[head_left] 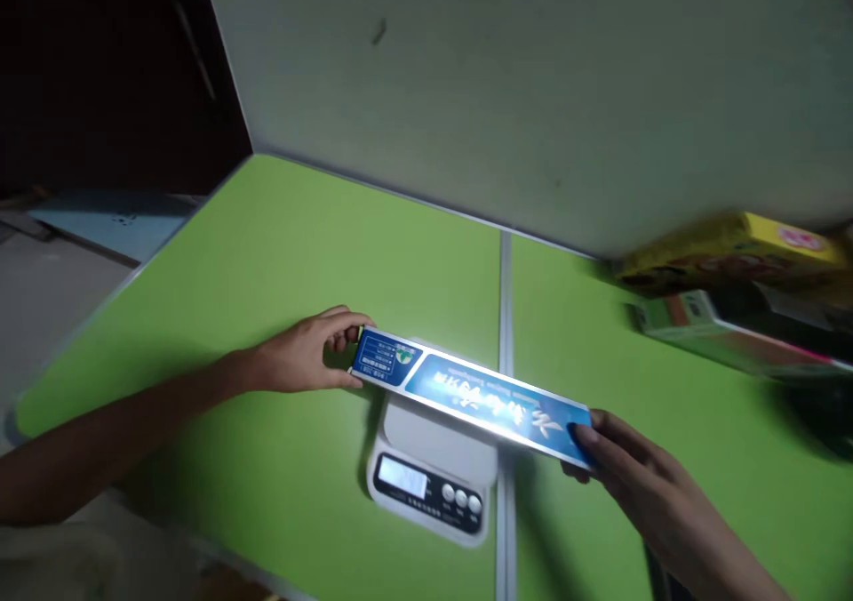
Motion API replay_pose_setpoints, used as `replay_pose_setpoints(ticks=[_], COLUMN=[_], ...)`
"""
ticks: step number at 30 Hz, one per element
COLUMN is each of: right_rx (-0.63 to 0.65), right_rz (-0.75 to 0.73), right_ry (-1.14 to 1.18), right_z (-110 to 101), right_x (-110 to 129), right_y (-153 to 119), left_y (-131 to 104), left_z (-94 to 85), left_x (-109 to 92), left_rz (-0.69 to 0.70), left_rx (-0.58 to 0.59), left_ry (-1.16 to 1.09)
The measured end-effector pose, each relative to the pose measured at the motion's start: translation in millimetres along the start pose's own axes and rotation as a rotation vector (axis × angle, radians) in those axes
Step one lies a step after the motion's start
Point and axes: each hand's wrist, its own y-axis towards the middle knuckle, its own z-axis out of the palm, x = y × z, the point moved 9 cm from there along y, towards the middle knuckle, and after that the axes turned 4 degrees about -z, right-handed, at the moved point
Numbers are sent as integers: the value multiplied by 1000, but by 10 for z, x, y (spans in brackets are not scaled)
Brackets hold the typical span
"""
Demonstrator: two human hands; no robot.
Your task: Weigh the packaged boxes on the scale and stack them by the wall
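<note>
A long blue box (466, 394) with white lettering, which reads upside down, is held over a white digital scale (433, 472). My left hand (313, 352) pinches its left end between thumb and fingers. At the right end, my right hand (619, 454) grips the box with the thumb on top and fingertips beneath. The box hides the back part of the scale's plate. The scale's display is lit, but its digits are blurred. Three round buttons sit beside the display.
The scale stands on a green table (400, 263) with a metal seam (505, 299). Toward the right lie a yellow box (733, 250) and a green and red box (706, 321). A pale wall (466, 94) borders the back; a dark cabinet (113, 68) is at upper left.
</note>
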Motion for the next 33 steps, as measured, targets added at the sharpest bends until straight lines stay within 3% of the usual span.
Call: replay_pose_setpoints(ticks=[4,7,11,15,18,22,25,29,33], right_rx=[-26,-25,-11,-55,-74,-92,-83,-44,-59], right_rz=[-16,-31,-124,-200,-249,-295,-365,-469,-572], right_ry=[107,185,149,106,96,58,38,19,-28], right_z=[379,896,1631,2199,2525,2797,2874,2887,2893], right_x=[447,775,1225,1653,1900,2001,1975,1936,1983], right_y=[421,917,1664,2367,2805,3158,3243,3275,3276], left_y=[129,408,904,1269,1463,1707,1833,1827,1824], left_z=[-598,-1147,-1981,-2809,-3251,-3518,-3516,-3480,-3505], left_x=[132,372,751,987,1116,1341,1540,1689,1758], left_rz=[2,7,-62,-86,-98,-112,-108,-52,-3], left_rx=[-128,-212,-347,-545,-658,-772,-878,-1081,-1137], left_ry=[-132,-228,-183,-140,-101,-97,-101,-5,0])
